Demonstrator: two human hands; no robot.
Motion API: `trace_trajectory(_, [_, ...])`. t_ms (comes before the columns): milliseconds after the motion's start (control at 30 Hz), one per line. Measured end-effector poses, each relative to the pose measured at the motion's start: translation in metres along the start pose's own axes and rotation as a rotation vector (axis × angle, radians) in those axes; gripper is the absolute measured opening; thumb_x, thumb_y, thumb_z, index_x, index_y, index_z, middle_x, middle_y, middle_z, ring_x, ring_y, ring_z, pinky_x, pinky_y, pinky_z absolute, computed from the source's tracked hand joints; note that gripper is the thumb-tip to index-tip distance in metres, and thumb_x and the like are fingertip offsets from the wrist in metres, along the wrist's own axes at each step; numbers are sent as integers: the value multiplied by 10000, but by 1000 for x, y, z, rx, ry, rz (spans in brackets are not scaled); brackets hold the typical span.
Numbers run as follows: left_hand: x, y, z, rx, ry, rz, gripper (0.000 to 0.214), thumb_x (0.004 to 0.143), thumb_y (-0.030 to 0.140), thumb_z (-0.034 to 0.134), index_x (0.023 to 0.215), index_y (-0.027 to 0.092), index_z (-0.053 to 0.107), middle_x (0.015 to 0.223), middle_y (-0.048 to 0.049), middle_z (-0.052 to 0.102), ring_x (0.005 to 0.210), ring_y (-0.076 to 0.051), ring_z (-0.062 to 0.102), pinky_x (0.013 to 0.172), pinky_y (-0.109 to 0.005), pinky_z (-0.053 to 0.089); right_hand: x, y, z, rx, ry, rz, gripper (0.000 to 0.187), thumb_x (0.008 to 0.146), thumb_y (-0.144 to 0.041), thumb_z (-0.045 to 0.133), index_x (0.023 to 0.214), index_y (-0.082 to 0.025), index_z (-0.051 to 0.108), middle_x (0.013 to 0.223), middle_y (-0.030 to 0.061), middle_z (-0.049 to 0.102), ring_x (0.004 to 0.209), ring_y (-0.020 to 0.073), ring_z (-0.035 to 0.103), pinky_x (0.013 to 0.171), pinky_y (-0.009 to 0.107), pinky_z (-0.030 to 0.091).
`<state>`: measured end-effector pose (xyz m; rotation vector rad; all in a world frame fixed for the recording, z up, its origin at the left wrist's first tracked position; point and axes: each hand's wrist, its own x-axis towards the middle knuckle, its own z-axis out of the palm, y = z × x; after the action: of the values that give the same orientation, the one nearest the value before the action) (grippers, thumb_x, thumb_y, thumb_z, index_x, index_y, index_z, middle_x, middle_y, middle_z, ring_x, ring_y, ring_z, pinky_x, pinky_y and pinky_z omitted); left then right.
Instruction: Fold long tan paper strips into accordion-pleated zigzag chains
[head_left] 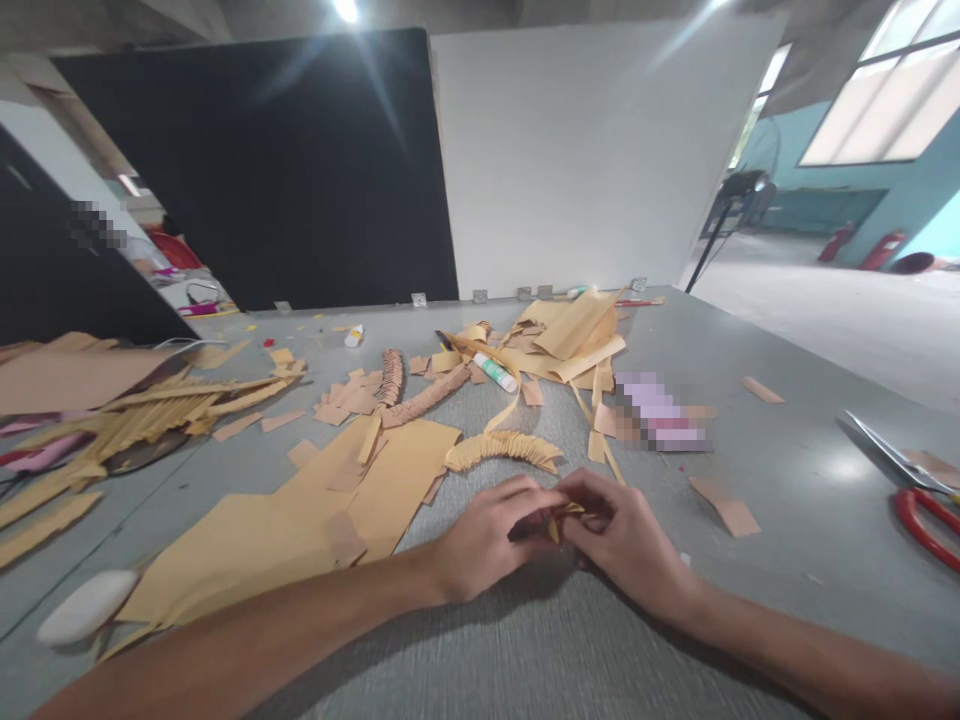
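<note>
My left hand (484, 545) and my right hand (634, 540) meet low in the middle of the head view, fingers closed around a small folded yellow paper strip (556, 527). Fingers partly cover the strip, so its full shape is hidden. Just beyond them lies a curved, pleated yellow paper piece (506, 452), with a thin paper strip (504, 412) running back from it. Farther off are a ridged brown paper piece (429, 393), a darker pleated one (391, 377) and a green-and-white glue stick (495, 372).
Yellow paper sheets (247, 540) spread at left, near a white computer mouse (88, 607). Cut paper and cardboard (142, 420) pile at far left. Red-handled scissors (926, 515) lie at right. More yellow paper (574, 330) sits before the upright panels (577, 150).
</note>
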<state>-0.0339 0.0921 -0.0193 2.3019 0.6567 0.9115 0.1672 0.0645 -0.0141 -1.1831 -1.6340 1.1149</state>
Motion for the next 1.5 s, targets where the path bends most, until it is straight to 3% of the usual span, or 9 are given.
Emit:
trace_trajectory(100, [0, -1, 1, 34, 74, 32, 231, 954, 231, 645, 1178, 181, 675, 954, -63, 689, 854, -165, 649, 790, -272, 520, 1, 2, -1, -3, -17, -7, 115, 846, -135, 592, 879, -206, 677, 780, -21, 696, 636, 111, 627, 536, 195, 489])
trace_trajectory(233, [-1, -2, 3, 63, 152, 76, 173, 934, 252, 676, 1081, 162, 683, 915, -57, 685, 832, -160, 646, 768, -257, 513, 1, 2, 0, -47, 15, -39, 141, 835, -133, 635, 943, -214, 677, 858, -12, 716, 721, 127, 652, 638, 218, 515])
trace_trajectory(400, [-2, -1, 4, 93, 178, 100, 122, 932, 256, 678, 1010, 164, 662, 937, -64, 652, 885, -173, 637, 800, -272, 512, -2, 1, 1, -139, 29, -77, 38, 854, -186, 671, 851, -211, 699, 739, -20, 687, 647, 124, 613, 590, 222, 476])
trace_trajectory(600, [-1, 3, 1, 54, 196, 92, 112, 922, 263, 693, 934, 166, 638, 981, -78, 651, 913, -176, 639, 821, -280, 517, -5, 4, 2, -78, -58, -32, 166, 955, -278, 567, 955, -202, 714, 625, -30, 655, 451, 100, 553, 451, 209, 447])
trace_trajectory(833, [-1, 7, 0, 1, 250, 57, 116, 920, 260, 698, 863, 167, 657, 950, -72, 676, 897, -171, 656, 812, -267, 523, -4, 1, 2, -107, -82, -80, 251, 1009, -326, 499, 986, -210, 720, 656, -15, 680, 488, 114, 585, 503, 217, 475])
trace_trajectory(1067, [-2, 8, -1, -30, 254, 45, 220, 908, 254, 716, 1104, 156, 727, 919, -79, 692, 829, -161, 666, 751, -255, 545, -5, -1, 0, -179, -79, -115, 206, 993, -251, 501, 945, -212, 697, 620, -31, 677, 513, 119, 601, 546, 214, 461])
trace_trajectory(1267, [0, 10, -2, -47, 246, 63, 107, 918, 226, 700, 948, 146, 765, 887, -76, 700, 811, -152, 675, 735, -234, 536, -4, -1, 0, -218, -101, -121, 193, 988, -237, 518, 953, -208, 705, 607, -33, 675, 550, 124, 618, 575, 218, 441])
trace_trajectory(1500, [-1, 10, 0, -40, 232, 36, 124, 947, 230, 658, 946, 153, 755, 872, -73, 694, 795, -150, 664, 722, -238, 526, -3, 2, 1, -194, -120, -108, 231, 999, -263, 504, 1035, -209, 726, 598, -28, 664, 535, 132, 604, 566, 230, 447])
